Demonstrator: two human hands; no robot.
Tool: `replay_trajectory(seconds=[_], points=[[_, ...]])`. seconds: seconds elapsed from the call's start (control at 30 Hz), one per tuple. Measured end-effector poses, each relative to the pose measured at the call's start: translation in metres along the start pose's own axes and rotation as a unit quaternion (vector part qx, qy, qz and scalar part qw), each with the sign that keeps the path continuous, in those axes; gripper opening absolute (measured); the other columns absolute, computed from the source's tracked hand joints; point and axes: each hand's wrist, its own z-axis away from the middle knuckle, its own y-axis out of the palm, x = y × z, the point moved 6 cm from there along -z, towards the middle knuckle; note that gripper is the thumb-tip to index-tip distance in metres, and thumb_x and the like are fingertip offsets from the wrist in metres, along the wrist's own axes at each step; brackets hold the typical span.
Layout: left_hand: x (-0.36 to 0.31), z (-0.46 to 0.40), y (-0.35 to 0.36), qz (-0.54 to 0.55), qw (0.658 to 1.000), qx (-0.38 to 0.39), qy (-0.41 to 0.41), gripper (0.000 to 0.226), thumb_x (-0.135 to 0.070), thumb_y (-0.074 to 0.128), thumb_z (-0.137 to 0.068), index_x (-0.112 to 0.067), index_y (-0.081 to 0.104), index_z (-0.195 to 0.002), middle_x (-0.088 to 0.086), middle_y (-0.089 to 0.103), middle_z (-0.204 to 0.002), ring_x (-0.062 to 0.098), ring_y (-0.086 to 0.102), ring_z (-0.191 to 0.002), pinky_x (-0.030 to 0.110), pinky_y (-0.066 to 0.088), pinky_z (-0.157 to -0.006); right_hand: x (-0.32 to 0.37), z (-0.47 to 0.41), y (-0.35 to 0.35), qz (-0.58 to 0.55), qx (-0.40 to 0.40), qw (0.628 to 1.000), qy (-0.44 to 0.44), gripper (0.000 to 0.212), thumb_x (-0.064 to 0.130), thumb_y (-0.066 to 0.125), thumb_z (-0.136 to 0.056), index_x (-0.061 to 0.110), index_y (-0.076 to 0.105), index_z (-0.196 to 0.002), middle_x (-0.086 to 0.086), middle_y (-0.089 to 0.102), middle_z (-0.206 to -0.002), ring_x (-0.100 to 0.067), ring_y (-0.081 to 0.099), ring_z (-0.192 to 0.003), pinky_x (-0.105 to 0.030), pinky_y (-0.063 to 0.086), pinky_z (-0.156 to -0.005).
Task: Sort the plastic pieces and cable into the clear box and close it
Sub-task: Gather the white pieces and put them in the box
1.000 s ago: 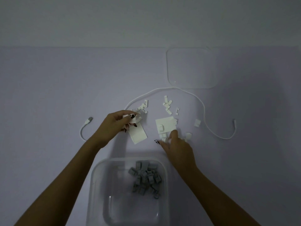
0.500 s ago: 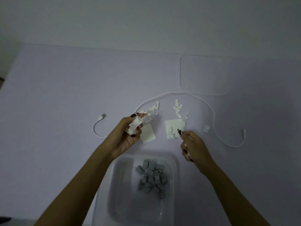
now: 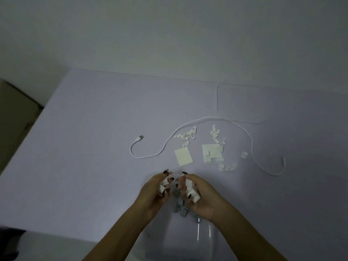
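My left hand (image 3: 156,193) and my right hand (image 3: 201,196) are both over the clear box (image 3: 211,240), each closed on a clutch of small white plastic pieces (image 3: 192,193). Grey plastic pieces (image 3: 181,209) lie in the box between and under my hands. On the lilac table beyond, a white cable (image 3: 205,120) curves around more white pieces: a flat plate (image 3: 183,157), a larger plate with bits on it (image 3: 211,152), and two small heaps (image 3: 187,135). The clear lid (image 3: 243,104) lies flat at the back right.
The table's left edge (image 3: 28,136) falls away to a dark floor and a brown object at far left. A pale wall rises behind the table. Its near edge shows at lower left.
Both hands have drawn back from the table to over the box, carrying white pieces. The view has shifted, so the table items now sit farther right and up.
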Motion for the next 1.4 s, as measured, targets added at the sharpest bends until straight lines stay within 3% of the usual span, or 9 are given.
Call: replay_trajectory(seconds=[0.17,0.37,0.47,0.6,0.87,0.97,1.13,1.3,1.4], points=[[0.015,0.001,-0.034,-0.02,0.998,-0.057,-0.004,0.028,-0.015,0.048,-0.095,0.004,0.063,-0.108,0.024,0.064,-0.11,0.034,0.061,-0.1,0.038,0.048,-0.09,-0.035,-0.009,0.026,-0.052,-0.031,0.998,0.007,0.021,0.015,0.056,-0.091,-0.001,0.068,-0.082,-0.014,0.072,-0.075,-0.023,0.066,-0.072,-0.029,0.057,-0.059],[0.02,-0.002,-0.037,-0.055,0.997,-0.047,0.039,0.031,-0.015,0.042,-0.088,-0.004,0.068,-0.077,0.013,0.071,-0.078,0.024,0.066,-0.072,0.031,0.05,-0.069,-0.05,-0.031,0.032,-0.043,-0.056,0.997,-0.03,0.023,0.004,0.045,-0.085,-0.003,0.064,-0.097,-0.018,0.065,-0.09,-0.026,0.061,-0.079,-0.033,0.053,-0.072],[0.021,-0.001,-0.037,-0.076,0.995,-0.029,0.059,0.022,-0.008,0.044,-0.08,-0.004,0.064,-0.088,0.016,0.068,-0.085,0.031,0.062,-0.083,0.033,0.048,-0.074,-0.051,-0.033,0.03,-0.038,-0.058,0.996,-0.056,0.037,-0.004,0.037,-0.075,-0.005,0.061,-0.103,-0.018,0.062,-0.096,-0.026,0.058,-0.082,-0.033,0.048,-0.08],[0.024,-0.005,-0.048,-0.161,0.982,-0.058,0.075,0.047,0.003,0.039,-0.077,-0.014,0.06,-0.116,0.009,0.069,-0.1,0.025,0.063,-0.09,0.034,0.051,-0.075,-0.048,-0.034,0.023,0.027,-0.086,0.993,-0.079,0.057,-0.012,0.028,-0.065,-0.007,0.059,-0.112,-0.021,0.061,-0.108,-0.03,0.06,-0.091,-0.034,0.052,-0.08],[0.026,0.0,-0.052,-0.259,0.948,-0.047,0.176,0.052,-0.002,0.054,-0.09,-0.016,0.038,-0.138,0.0,0.052,-0.129,0.009,0.054,-0.108,0.01,0.049,-0.083,-0.044,-0.033,0.017,0.135,-0.143,0.97,-0.142,0.044,-0.02,0.039,-0.079,0.0,0.061,-0.113,-0.02,0.064,-0.108,-0.031,0.062,-0.1,-0.033,0.056,-0.073],[0.025,0.001,-0.049,-0.283,0.936,-0.033,0.206,0.049,-0.006,0.059,-0.09,-0.022,0.039,-0.132,-0.01,0.052,-0.119,-0.002,0.053,-0.102,0.004,0.047,-0.076,-0.042,-0.028,0.019,0.229,-0.16,0.947,-0.158,0.036,-0.011,0.046,-0.086,0.011,0.059,-0.112,-0.012,0.064,-0.107,-0.028,0.062,-0.102,-0.037,0.056,-0.084],[0.026,0.0,-0.048,-0.312,0.923,-0.016,0.226,0.049,-0.001,0.057,-0.09,-0.022,0.038,-0.129,-0.022,0.049,-0.113,-0.015,0.052,-0.096,0.0,0.044,-0.076,-0.042,-0.025,0.02,0.327,-0.172,0.909,-0.193,0.048,0.001,0.053,-0.09,0.019,0.048,-0.133,0.0,0.061,-0.113,-0.015,0.061,-0.093,-0.018,0.048,-0.061],[0.031,-0.004,-0.054,-0.346,0.904,-0.016,0.253,0.049,0.013,0.05,-0.086,-0.017,0.043,-0.124,-0.009,0.053,-0.116,-0.02,0.053,-0.096,0.001,0.041,-0.081,-0.041,-0.02,0.018,0.432,-0.177,0.853,-0.232,0.05,0.01,0.049,-0.096,0.013,0.039,-0.144,-0.003,0.053,-0.135,-0.021,0.053,-0.121,-0.036,0.046,-0.1],[0.029,-0.001,-0.052,-0.361,0.887,-0.017,0.288,0.055,0.019,0.049,-0.081,-0.02,0.044,-0.12,-0.005,0.053,-0.118,-0.017,0.052,-0.102,0.0,0.039,-0.085,-0.042,-0.018,0.019,0.508,-0.184,0.804,-0.25,0.046,0.008,0.047,-0.096,0.012,0.042,-0.142,-0.005,0.055,-0.134,-0.019,0.054,-0.117,-0.033,0.045,-0.102]])
